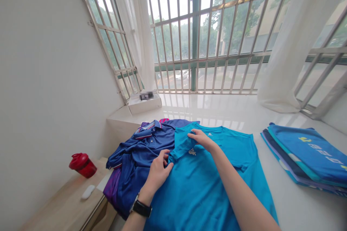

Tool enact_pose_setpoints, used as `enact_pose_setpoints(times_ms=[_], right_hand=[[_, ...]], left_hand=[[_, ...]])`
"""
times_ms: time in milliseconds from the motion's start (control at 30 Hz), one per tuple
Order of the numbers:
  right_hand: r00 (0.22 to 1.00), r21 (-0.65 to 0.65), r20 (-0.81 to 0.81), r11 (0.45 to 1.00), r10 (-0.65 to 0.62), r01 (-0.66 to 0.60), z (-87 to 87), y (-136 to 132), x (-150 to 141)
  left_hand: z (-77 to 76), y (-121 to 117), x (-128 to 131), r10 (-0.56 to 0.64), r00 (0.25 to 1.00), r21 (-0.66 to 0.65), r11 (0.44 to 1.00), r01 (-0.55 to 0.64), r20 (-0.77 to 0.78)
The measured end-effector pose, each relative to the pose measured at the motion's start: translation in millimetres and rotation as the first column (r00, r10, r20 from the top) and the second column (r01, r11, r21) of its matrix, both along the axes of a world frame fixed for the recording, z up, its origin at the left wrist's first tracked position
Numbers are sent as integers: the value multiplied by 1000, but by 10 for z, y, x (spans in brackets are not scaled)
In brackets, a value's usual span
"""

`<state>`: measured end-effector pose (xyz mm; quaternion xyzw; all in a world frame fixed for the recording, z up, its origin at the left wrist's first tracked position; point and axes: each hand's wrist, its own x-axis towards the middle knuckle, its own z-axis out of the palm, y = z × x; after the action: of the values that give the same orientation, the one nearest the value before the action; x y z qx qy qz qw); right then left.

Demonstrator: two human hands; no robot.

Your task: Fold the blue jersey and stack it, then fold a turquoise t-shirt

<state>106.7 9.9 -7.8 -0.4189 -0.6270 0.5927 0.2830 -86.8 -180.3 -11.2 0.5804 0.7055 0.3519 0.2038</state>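
A bright blue T-shirt (217,173) lies spread on the white window ledge in front of me. Its left sleeve is folded inward over the chest. My left hand (159,169), with a black watch on the wrist, pinches the lower edge of that sleeve. My right hand (202,139) grips the sleeve's upper edge near the collar. Under the T-shirt's left side lies a heap of darker clothes, with a navy polo shirt (146,144) on top and purple fabric beneath it.
A stack of folded blue shirts (306,155) sits at the right on the ledge (235,112). A white box (143,103) stands by the barred window. Lower left, a wooden shelf holds a red cup (82,165) and a small white object (88,191).
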Motion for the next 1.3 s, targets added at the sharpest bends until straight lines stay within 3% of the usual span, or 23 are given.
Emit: enact_pose_setpoints(times_ms=[167,400,667,967,1300], right_hand=[[997,-54,-78,998,-24,20,-4,-2,2],[994,-97,-83,994,-65,57,4,18,43],[993,-26,40,993,-115,116,-81,96,76],[990,29,94,994,-104,101,-181,120,54],[992,27,87,996,-89,87,-218,131,90]], left_hand=[[-5,91,-12,-6,999,-58,998,3,-44],[145,63,39,-21,999,-46,999,20,-25],[331,-378,177,-34,968,-197,980,-17,-249],[340,-847,112,-142,948,-325,945,44,-285],[279,-1102,-58,-83,927,-335,941,-49,-366]])
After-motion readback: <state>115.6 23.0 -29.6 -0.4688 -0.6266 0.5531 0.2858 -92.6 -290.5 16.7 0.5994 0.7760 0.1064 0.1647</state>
